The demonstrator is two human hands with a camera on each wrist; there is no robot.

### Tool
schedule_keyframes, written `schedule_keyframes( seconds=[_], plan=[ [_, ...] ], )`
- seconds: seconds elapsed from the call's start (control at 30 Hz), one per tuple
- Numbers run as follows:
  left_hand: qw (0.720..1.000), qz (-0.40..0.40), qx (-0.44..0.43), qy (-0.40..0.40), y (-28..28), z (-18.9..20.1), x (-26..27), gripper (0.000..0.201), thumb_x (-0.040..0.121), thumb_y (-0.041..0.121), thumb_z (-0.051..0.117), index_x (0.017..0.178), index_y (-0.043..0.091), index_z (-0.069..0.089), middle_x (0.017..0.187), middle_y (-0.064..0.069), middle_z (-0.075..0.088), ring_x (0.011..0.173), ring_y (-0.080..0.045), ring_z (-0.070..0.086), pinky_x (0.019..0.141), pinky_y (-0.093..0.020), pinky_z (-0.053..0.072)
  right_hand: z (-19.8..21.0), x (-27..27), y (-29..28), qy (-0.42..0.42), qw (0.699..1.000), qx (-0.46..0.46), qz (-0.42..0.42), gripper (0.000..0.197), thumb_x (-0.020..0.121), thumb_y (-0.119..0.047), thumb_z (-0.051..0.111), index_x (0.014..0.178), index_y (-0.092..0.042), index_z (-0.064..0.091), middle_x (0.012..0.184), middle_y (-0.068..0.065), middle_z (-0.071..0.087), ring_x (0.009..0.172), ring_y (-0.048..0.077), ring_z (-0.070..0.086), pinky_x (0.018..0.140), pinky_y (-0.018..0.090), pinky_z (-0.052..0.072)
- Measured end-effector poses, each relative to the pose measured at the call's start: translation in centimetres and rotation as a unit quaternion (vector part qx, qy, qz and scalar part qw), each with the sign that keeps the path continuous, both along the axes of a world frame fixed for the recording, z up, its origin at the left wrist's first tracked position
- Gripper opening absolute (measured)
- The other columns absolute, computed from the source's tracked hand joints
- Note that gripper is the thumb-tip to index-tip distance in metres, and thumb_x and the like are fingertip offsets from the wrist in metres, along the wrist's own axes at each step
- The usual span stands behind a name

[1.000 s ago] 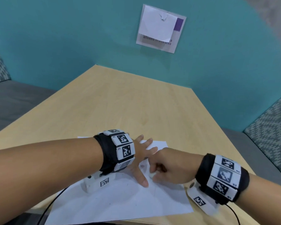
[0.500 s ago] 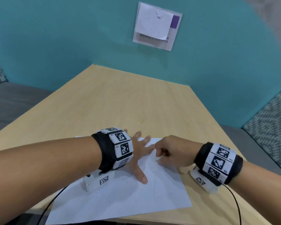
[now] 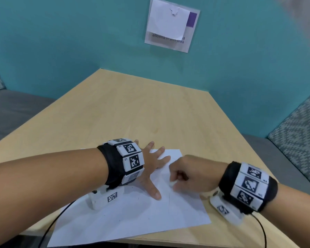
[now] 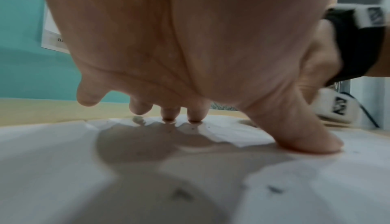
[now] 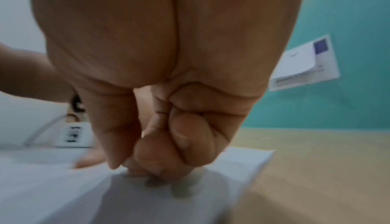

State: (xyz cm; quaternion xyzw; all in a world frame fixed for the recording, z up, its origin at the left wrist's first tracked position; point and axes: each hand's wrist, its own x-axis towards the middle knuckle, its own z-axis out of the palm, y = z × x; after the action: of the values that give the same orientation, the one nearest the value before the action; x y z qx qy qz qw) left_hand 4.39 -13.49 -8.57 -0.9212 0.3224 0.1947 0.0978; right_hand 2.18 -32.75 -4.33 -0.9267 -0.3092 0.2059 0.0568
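Since a second ago the right hand (image 3: 195, 173) has travelled up the sheet away from me, from beside the left thumb to just beside the left index fingertip. The left hand (image 3: 151, 163) has stayed planted.

I see a white rectangular sheet of paper (image 3: 132, 217) lying flat and slightly askew on the near end of a pale wooden counter (image 3: 141, 108). Its near left corner reaches the counter's near edge. The left hand presses on the far part of the sheet with fingers straight and spread wide. Its grip is fully open and holds nothing. In the left wrist view the palm arches above the paper while the thumb tip (image 4: 312, 142) and two fingertips (image 4: 194, 114) touch it.

The right hand sits on the sheet's far right part, knuckles up. Its grip is closed tight, with the fingers curled under and the thumb tucked against them. Pinched at the fingertips is a small white object (image 3: 172, 183) that rests against the paper. It is too hidden for me to say what it is. A faint thin pencil line (image 3: 169, 199) runs on the paper just on my side of that hand.

Both wrists wear black bands with white coded tiles (image 3: 131, 158). Behind the counter, a teal wall carries a white and purple notice (image 3: 172, 25), partly covered by blank paper. A grey patterned seat cushion (image 3: 297, 138) stands to the right.
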Motion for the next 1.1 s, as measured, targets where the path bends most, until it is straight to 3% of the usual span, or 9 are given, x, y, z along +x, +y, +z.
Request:
schedule_keyframes(
  seconds=[0.1,0.23,0.37,0.5,0.63,0.77,0.93,1.1],
  plan=[
    [1.0,0.004,-0.003,0.005,-0.1,0.2,-0.2,0.121,0.071,0.087,0.053,0.156,0.036,-0.016,0.165,0.003,-0.022,0.15,-0.035,-0.023,0.112,-0.072,-0.003,0.2,1.2,-1.1,-0.03,0.999,-0.002,-0.037,0.012,0.086,-0.022,0.065,0.094,-0.013,0.066,0.078,-0.005,0.062,0.064,0.007,0.049,0.06,0.018,0.04],
    [1.0,0.005,0.008,0.0,-0.2,0.2,0.0,0.122,0.071,0.087,0.053,0.156,0.034,-0.017,0.166,0.003,-0.022,0.15,-0.036,-0.021,0.111,-0.073,-0.003,-0.9,-1.4,0.3,0.027,0.999,0.014,0.024,0.01,0.085,-0.024,0.064,0.092,-0.016,0.065,0.074,-0.008,0.062,0.063,0.007,0.051,0.062,0.022,0.045],
    [1.0,0.006,0.005,0.012,-0.1,0.4,0.0,0.122,0.071,0.088,0.052,0.156,0.036,-0.018,0.165,0.004,-0.024,0.15,-0.034,-0.025,0.112,-0.072,-0.004,-0.2,1.2,-1.4,-0.015,0.999,0.001,-0.039,0.009,0.085,-0.025,0.066,0.09,-0.017,0.064,0.072,-0.012,0.057,0.063,0.006,0.049,0.063,0.022,0.044],
    [1.0,0.01,0.003,0.009,0.0,0.6,-0.1,0.121,0.071,0.087,0.053,0.156,0.036,-0.017,0.165,0.005,-0.024,0.15,-0.033,-0.025,0.113,-0.071,-0.006,-0.6,0.5,-1.2,-0.003,1.0,-0.001,-0.019,0.011,0.085,-0.026,0.064,0.092,-0.017,0.065,0.075,-0.008,0.061,0.064,0.009,0.051,0.066,0.027,0.048],
    [1.0,0.006,0.018,0.011,-0.2,1.0,-0.3,0.122,0.072,0.086,0.054,0.157,0.034,-0.016,0.165,0.003,-0.024,0.149,-0.031,-0.026,0.113,-0.071,-0.005,-0.2,1.5,-2.0,-0.015,0.998,0.002,-0.064,0.011,0.085,-0.026,0.066,0.092,-0.018,0.066,0.082,-0.002,0.064,0.067,0.01,0.051,0.067,0.025,0.046],
    [0.999,-0.023,0.029,0.002,-2.0,1.9,0.0,0.119,0.073,0.081,0.059,0.157,0.037,-0.014,0.165,0.001,-0.025,0.148,-0.031,-0.029,0.111,-0.072,-0.008,-0.6,1.4,-1.8,-0.018,0.999,0.011,-0.048,0.007,0.087,-0.024,0.066,0.086,-0.021,0.06,0.075,-0.005,0.059,0.062,0.008,0.048,0.062,0.022,0.042],
    [0.999,-0.035,-0.001,0.036,-3.5,1.7,-0.1,0.101,0.082,0.074,0.057,0.158,0.041,-0.001,0.167,0.005,-0.017,0.152,-0.029,-0.017,0.114,-0.071,0.001,-0.3,0.8,-1.7,-0.008,0.999,0.015,-0.052,0.006,0.087,-0.023,0.065,0.089,-0.02,0.06,0.073,-0.008,0.055,0.063,0.01,0.049,0.061,0.022,0.042],
    [0.998,-0.029,-0.009,0.048,-3.2,1.3,0.1,0.106,0.08,0.075,0.059,0.157,0.04,-0.006,0.166,0.004,-0.02,0.152,-0.029,-0.019,0.114,-0.071,0.002,-0.5,-0.6,-1.0,0.02,0.999,0.025,-0.006,0.009,0.086,-0.021,0.066,0.092,-0.017,0.062,0.073,-0.006,0.056,0.063,0.011,0.048,0.061,0.023,0.042]
  ],
)
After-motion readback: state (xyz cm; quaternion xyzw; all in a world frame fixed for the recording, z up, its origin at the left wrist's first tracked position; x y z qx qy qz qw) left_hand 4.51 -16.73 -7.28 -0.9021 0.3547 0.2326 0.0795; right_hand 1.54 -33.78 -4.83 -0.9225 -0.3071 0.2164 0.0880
